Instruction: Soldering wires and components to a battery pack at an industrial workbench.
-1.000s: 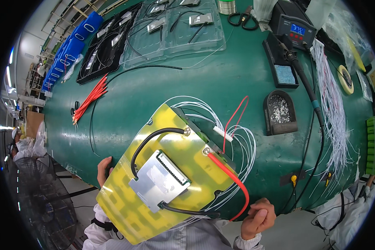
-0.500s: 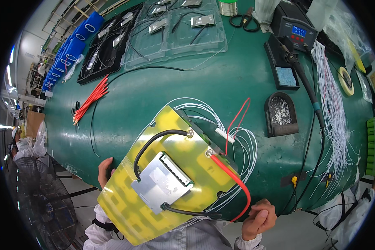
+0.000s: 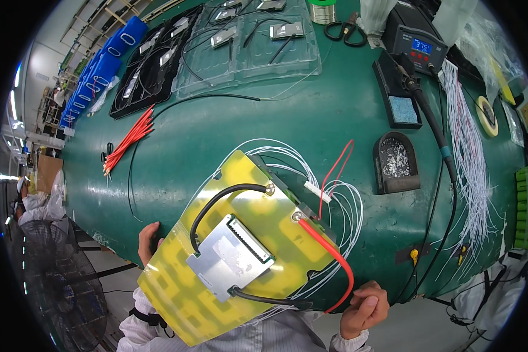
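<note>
A flat battery pack with a yellow, glossy face lies tilted before me, across the table's near edge. On it sits a silver circuit module with a long slotted connector. A black cable and a thick red cable join the pack at soldered spots. Thin white wires loop from its far side to a white plug. My left hand rests by the pack's left edge, one finger stretched out, the rest partly hidden. Beside the red cable's lower bend, my right hand is loosely closed, nothing visible in it.
A soldering iron stands in its holder beside its control station. Nearer lies a black tray of solder scraps. Trays of modules, scissors, red tubes and a white wire bundle surround the work.
My hands and the pack stay in place; the whole view has shifted very slightly. At the far right edge, a person in white has moved a little.
</note>
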The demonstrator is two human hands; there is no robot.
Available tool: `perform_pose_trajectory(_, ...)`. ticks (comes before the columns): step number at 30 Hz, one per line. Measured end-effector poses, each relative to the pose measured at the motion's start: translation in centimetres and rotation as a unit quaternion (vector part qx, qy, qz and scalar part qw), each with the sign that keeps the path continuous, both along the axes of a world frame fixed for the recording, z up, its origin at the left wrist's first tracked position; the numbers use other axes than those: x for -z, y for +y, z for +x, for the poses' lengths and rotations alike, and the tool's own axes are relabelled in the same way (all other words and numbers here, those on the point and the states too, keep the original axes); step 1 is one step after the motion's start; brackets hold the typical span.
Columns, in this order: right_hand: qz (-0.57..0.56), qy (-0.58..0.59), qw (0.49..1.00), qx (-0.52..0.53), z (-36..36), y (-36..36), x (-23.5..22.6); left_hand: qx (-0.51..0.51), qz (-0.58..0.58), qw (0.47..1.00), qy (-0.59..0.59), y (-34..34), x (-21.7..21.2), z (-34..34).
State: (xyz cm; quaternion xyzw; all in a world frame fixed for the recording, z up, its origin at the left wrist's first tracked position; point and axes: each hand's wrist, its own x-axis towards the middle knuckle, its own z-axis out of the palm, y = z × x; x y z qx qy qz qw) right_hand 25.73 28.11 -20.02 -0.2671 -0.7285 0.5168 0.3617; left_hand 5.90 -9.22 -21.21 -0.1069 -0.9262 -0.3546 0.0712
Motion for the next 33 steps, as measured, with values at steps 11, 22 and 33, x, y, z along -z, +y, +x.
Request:
perform_pose_trajectory(11, 0.019, -0.004, 1.000, -0.019, 0.1, 0.0, -0.2, 0.141, 0.081, 0.982, -0.092, 2.7, -13.2, -1.9)
perform_pose_trajectory(22, -0.026, 0.048, 0.998, 0.022, 0.3, -0.8, 0.2, 0.581, -0.212, 0.784, 0.048, 14.3, -18.1, -7.1)
perform_pose_trajectory(33, -0.037, 0.072, 0.997, -0.020, 1.1, -1.2, -1.1, 0.578, -0.084, 0.812, 0.013, 13.3, -16.8, -7.4)
